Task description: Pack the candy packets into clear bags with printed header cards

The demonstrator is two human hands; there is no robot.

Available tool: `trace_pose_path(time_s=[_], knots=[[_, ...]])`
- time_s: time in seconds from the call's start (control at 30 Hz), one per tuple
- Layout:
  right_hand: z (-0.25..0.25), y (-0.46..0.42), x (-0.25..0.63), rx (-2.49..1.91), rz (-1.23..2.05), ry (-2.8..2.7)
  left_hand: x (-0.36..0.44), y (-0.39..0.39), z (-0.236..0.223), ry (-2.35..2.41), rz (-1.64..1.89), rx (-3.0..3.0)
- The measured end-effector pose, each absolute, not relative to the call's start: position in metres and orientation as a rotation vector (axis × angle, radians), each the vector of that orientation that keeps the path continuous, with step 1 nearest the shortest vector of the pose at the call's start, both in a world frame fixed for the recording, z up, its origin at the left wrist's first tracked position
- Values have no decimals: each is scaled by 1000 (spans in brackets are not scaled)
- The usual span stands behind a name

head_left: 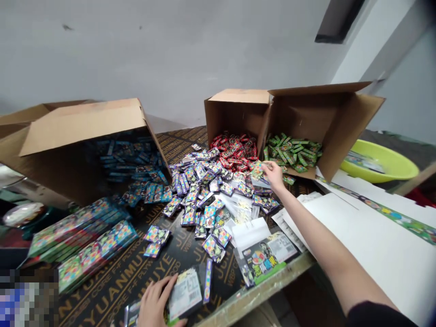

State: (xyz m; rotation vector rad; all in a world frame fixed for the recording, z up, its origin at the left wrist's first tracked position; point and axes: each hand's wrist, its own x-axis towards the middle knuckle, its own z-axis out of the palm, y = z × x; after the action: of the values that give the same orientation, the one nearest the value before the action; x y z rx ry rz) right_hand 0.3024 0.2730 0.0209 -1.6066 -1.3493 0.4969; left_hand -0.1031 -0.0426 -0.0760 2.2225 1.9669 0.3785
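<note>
My right hand (273, 175) is stretched out in front of the right-hand carton, its fingertips pinching a small green printed packet (257, 170). Below and around it lies a loose heap of small purple packets (190, 181). Down at the near edge, my left hand (155, 302) grips a flat printed pack (185, 293) with a white label, thumb and fingers around its left side. A single narrow purple packet (207, 281) lies just right of that pack. Another flat pack (264, 259), with a white label and a clear bag, rests by the table edge.
Open cartons hold blue packets (132, 156), red packets (238, 150) and green packets (293, 152). Stacked display boxes (91, 254) stand at left. White card sheets (368, 231) and a yellow-green basin (395, 163) are at right. The wooden table edge (259, 290) runs along the front.
</note>
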Motion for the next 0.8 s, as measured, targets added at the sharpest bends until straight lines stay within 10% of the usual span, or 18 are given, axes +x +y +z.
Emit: trace_pose_path(time_s=[0.3,0.8], knots=[[14,91,154,-922,1568,-1494,-30,0,11,1350,912,1219],[10,39,130,-795,757,-2236,-64,-21,7,1251,1133,830]])
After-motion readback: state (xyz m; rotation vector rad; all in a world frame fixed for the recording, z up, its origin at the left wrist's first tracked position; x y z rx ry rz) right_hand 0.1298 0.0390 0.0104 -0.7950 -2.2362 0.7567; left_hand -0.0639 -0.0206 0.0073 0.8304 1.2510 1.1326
